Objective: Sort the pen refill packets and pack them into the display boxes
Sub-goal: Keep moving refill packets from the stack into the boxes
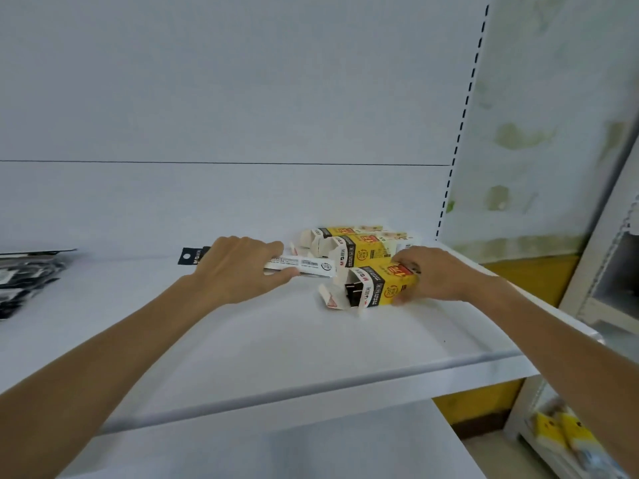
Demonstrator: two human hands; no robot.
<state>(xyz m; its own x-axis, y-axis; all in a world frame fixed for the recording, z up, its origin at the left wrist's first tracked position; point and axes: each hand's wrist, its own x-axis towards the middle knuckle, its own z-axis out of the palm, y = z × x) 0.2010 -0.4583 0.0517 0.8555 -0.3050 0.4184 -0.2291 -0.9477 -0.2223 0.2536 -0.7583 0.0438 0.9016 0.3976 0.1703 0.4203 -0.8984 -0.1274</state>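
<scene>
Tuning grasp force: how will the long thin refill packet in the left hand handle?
The long white-and-black refill packet probably flexes: thin, spanning past the left hand. Likely light. Its glossy wrap may slip toward the open yellow cardboard box.

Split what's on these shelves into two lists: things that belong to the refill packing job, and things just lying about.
Job:
- refill packets gripped in the left hand
- near box, open end toward the packets, steadied by the right hand
- two rear boxes, also open
- packet pile at far left, probably more stock

Lying about:
- yellow items on the low rack, lower right
</scene>
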